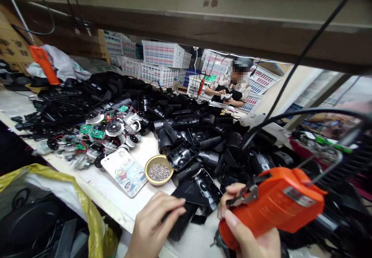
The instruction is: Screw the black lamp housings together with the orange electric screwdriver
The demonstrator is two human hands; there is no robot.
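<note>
A black plastic housing part (199,194) is lying at the near edge of the white workbench (145,145), low in the middle of the view, between the two hands. The left hand (154,227) is closing its fingers over the part's near end, fingertips pressing on top of the black plastic. Just to the right, the right hand (247,234) is wrapping tightly round the grip of an orange electric screwdriver (276,203), with one fingertip resting beside the metal lever on its upper side. The tool's tip is hiding behind the hand (so whether it is touching the part cannot be told). A black cable (290,114) is arching up and away from the tool's rear.

Just beyond the left hand, a small brass bowl (147,168) is holding a heap of silver screws (159,172), and a phone in a cartoon case (125,171) is lying face down beside it. Behind these, a big pile of black housings (188,130) is covering the bench, with green circuit boards and round motor parts (97,133) spreading out to its left. A yellow bag (87,207) is hanging open below the bench edge at lower left. A second orange screwdriver (43,64) is hanging at far left. White baskets (162,54) are standing stacked at the back, and a co-worker (232,89) is sitting well apart, handling something small.
</note>
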